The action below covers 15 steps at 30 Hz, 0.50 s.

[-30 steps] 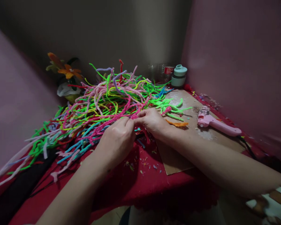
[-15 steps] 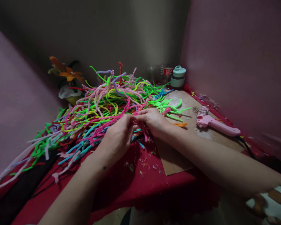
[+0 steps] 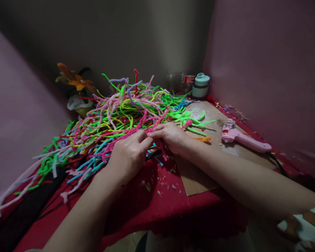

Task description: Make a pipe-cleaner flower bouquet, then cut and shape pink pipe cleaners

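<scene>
A big tangled heap of fuzzy pipe cleaners [image 3: 115,105] in green, pink, yellow, blue and other colours spreads over the table. At its front edge my left hand [image 3: 130,152] is closed, thumb and fingers pinched together. The fingertips of my right hand [image 3: 170,136] meet it there, also pinched. Between and beneath them runs a hot-pink pipe cleaner [image 3: 163,149], one end hanging below my right hand. The exact grip is partly hidden by my fingers.
A pink glue gun [image 3: 243,138] lies on a cardboard sheet [image 3: 196,178] at the right, its cable trailing off. Behind stand a mint-lidded cup [image 3: 200,85] and a clear bottle [image 3: 187,81]. An orange flower [image 3: 80,84] in a pot is back left. Scraps litter the red cloth [image 3: 157,206].
My left hand has turned over, its knuckles now facing up and its thumb lying closer to the right fingertips. My right hand has barely moved.
</scene>
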### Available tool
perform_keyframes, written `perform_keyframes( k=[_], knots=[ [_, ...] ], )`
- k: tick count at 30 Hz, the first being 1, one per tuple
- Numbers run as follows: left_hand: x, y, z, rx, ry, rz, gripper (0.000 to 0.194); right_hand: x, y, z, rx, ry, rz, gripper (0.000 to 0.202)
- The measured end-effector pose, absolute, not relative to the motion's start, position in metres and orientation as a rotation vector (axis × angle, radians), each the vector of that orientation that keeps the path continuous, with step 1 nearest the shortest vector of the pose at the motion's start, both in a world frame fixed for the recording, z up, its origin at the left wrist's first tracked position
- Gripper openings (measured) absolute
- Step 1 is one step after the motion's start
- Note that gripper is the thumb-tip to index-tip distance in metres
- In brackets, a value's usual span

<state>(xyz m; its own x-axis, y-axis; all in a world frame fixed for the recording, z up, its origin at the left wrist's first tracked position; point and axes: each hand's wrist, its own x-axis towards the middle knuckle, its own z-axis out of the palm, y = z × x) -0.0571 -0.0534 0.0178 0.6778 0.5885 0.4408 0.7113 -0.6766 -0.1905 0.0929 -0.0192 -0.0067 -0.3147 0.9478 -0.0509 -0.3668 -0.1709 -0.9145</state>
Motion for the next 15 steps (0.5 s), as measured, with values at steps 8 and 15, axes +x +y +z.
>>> perform_keyframes(
  k=[8, 15],
  knots=[
    [-0.060, -0.040, 0.029, -2.793, -2.120, -1.275, 0.040, 0.094, -0.021, 0.002, -0.827, -0.990, 1.686, 0.011],
    [-0.050, -0.046, 0.027, -2.834, -2.372, -1.655, 0.029, 0.094, -0.021, 0.000, -0.796, -0.963, 1.709, 0.007]
  ],
)
